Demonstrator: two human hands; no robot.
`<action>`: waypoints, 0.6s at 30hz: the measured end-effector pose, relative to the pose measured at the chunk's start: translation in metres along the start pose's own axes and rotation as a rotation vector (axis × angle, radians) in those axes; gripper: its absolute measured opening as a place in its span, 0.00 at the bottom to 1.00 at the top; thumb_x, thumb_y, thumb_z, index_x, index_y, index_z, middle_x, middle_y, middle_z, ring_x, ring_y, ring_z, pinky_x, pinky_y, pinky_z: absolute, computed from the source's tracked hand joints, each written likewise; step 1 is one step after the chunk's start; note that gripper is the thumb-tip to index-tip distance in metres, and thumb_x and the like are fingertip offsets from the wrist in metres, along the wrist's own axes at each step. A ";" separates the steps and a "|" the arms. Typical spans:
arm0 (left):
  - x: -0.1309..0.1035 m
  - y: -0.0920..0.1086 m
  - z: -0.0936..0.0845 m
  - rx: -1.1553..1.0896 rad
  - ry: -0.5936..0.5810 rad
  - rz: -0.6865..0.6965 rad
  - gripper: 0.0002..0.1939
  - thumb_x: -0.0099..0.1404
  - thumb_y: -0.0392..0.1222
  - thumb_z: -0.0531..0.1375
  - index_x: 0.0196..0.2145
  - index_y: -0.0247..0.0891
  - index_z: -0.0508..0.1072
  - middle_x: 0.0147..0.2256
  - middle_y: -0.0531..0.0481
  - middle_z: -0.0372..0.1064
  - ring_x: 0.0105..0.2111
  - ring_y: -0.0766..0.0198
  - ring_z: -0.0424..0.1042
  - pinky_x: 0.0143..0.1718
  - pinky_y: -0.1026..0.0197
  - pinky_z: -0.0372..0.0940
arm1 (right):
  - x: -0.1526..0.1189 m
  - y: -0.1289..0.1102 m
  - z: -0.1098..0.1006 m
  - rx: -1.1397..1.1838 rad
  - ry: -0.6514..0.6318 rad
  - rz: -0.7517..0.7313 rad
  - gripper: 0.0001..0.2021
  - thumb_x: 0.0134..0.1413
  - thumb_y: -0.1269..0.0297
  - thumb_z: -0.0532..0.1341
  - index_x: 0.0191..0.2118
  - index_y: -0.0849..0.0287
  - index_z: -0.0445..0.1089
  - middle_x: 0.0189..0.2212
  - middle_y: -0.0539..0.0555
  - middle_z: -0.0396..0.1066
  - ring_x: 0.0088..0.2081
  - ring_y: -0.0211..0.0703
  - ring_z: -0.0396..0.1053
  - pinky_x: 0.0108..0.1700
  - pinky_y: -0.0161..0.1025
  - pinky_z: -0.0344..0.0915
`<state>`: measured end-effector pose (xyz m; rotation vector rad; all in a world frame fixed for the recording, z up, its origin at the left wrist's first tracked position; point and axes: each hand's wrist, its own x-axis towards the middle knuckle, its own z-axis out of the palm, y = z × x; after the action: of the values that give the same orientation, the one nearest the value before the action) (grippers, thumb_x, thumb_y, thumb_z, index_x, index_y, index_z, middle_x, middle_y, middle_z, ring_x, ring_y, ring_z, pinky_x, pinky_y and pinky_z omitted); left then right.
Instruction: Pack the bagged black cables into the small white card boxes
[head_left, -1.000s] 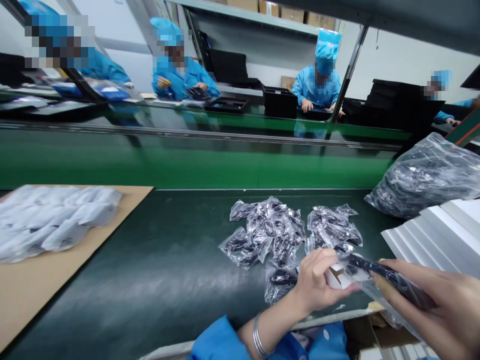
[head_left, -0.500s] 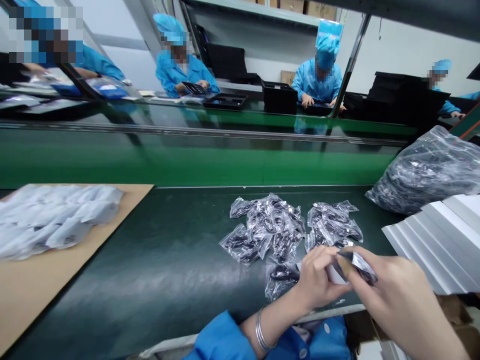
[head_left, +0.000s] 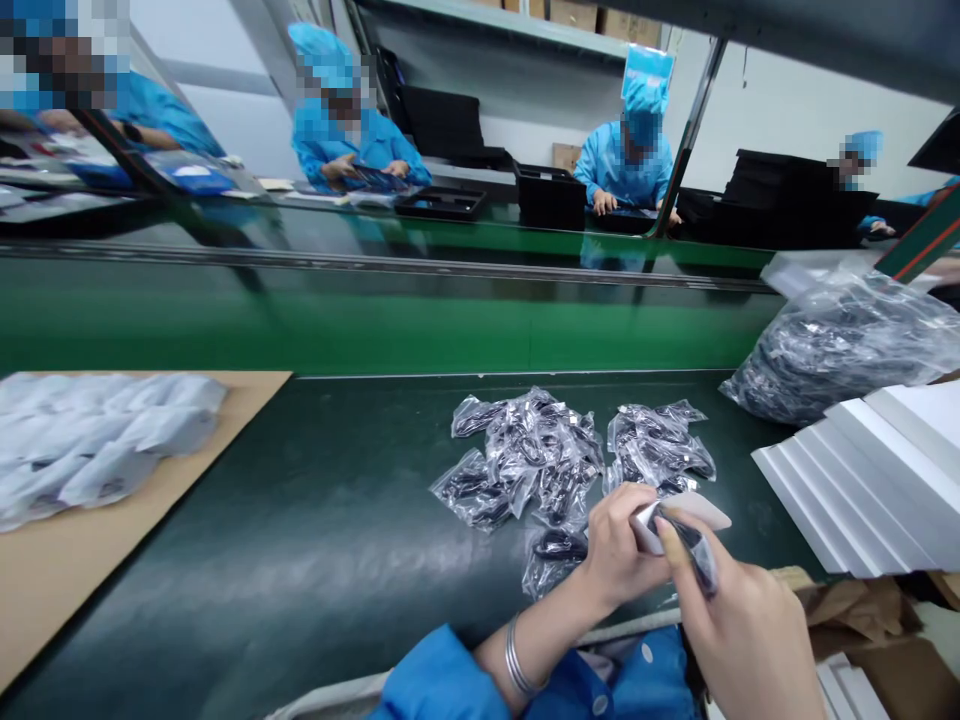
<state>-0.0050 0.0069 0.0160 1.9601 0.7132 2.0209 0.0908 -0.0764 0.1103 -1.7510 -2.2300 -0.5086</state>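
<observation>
One white box (head_left: 646,532), at four o'clock, is clamped in our left hand (head_left: 621,545) (flap (head_left: 703,509) raised); our right hand (head_left: 739,605), close beside, pinches a bagged black item (head_left: 703,562) at the box's opening

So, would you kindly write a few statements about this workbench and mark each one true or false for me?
1. The left hand holds a small white box. True.
2. The right hand is inside the large plastic bag at the far right. False: it holds a dark, shiny item at the open end of the small white box.
3. Clear bags of black cables lie on the dark green bench. True.
4. The metal bangle is on the right wrist. False: it is on the left wrist.
5. The brown board on the left carries pale wrapped items. True.
</observation>
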 end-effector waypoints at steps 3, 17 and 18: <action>0.003 0.000 -0.002 0.045 0.008 0.013 0.15 0.66 0.42 0.56 0.49 0.37 0.60 0.32 0.48 0.70 0.26 0.63 0.73 0.27 0.61 0.72 | 0.009 -0.002 0.001 -0.002 -0.032 0.000 0.21 0.67 0.64 0.45 0.45 0.55 0.76 0.25 0.53 0.76 0.13 0.39 0.63 0.16 0.35 0.48; 0.001 0.004 -0.009 0.144 -0.068 -0.044 0.22 0.62 0.41 0.59 0.53 0.36 0.60 0.37 0.46 0.73 0.34 0.61 0.77 0.34 0.59 0.74 | 0.013 -0.010 -0.001 0.129 0.361 -0.010 0.12 0.63 0.74 0.56 0.51 0.65 0.66 0.37 0.56 0.72 0.37 0.41 0.66 0.44 0.38 0.62; 0.001 0.005 -0.009 0.142 -0.064 -0.050 0.22 0.63 0.40 0.58 0.53 0.37 0.60 0.38 0.46 0.73 0.34 0.61 0.77 0.34 0.60 0.74 | 0.014 -0.011 0.002 0.084 0.346 -0.037 0.11 0.63 0.74 0.55 0.50 0.65 0.67 0.39 0.57 0.72 0.39 0.43 0.66 0.45 0.40 0.61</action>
<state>-0.0131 0.0020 0.0194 2.0521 0.9047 1.9167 0.0768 -0.0656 0.1135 -1.4556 -2.0122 -0.6601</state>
